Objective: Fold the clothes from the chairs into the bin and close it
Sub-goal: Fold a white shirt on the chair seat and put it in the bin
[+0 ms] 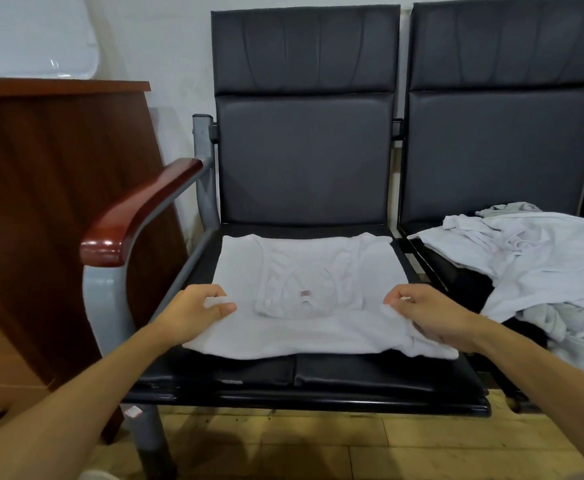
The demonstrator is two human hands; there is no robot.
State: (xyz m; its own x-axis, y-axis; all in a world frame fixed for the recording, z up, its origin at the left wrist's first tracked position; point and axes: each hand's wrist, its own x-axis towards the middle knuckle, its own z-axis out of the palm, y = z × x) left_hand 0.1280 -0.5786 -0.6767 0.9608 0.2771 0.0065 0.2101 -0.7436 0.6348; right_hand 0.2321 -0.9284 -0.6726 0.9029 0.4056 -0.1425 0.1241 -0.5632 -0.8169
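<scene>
Nearest to us, at 6 o'clock, lies a yellowish tiled floor (318, 441), and our two bare forearms reach up from the lower corners. Our left hand (197, 308) sits at 9 o'clock of the white shirt (283, 337), thumb and curled fingers pinching a fold of its left edge. Our right hand (429, 313) sits at 3 o'clock of the garment, fingers curled narrow and pinching the cloth at its right edge, with some fabric bunched under the palm.

The shirt lies spread on the black seat of the left chair (304, 150), covering most of the cushion except a strip at the front. It is plain white, soft and slightly creased. A narrower layer lies folded over its middle, and there we see a curved neckline with a small label (305, 293) between our hands. Its near edge hangs a little wavy toward the seat's front.

At 9 o'clock of the seat rises a glossy reddish wooden armrest (134, 216) on a grey metal frame. At 3 o'clock, on the neighbouring chair (505, 133), a rumpled pile of clothes (543, 258) in white and grey lies unfolded, part of it spilling over the seat's front.

Farther off stand the two dark padded backrests, and at 10 o'clock a brown wooden cabinet (51, 202) stands by the pale wall.
</scene>
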